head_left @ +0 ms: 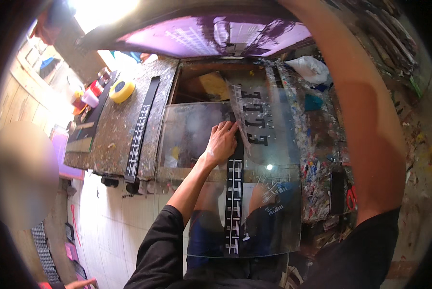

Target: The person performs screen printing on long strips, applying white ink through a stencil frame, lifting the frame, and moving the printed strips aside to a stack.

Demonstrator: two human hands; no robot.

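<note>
Left hand: left hand lies palm down, forearm stretched out from a black sleeve, fingers spread flat and pressing, gripping nothing.
Under that hand: top end of a long black strip printed with white bars, lying on a clear plastic sheet.
Strip position: middle of the scene, running from the hand straight toward the near edge, past the tabletop rim and over the person's lap.
Clear sheet: glossy, slightly hazy, rectangular with rounded near corners; it overhangs the tabletop on the near side.
Film: a thinner transparent film with black marks curls up just right of the fingertips, touching the strip's far end.
Right arm: right arm is raised high along the right side, bare below a black short sleeve; the hand is out of view, so I cannot tell how its fingers stand.
Tabletop: rough wood, crusted with dried paint splatter, thickest at the right.
Second strip: another black strip lies well left on the tabletop.
Tape: yellow roll at far left.
Screen: purple framed mesh tilted up at the far side.
</note>
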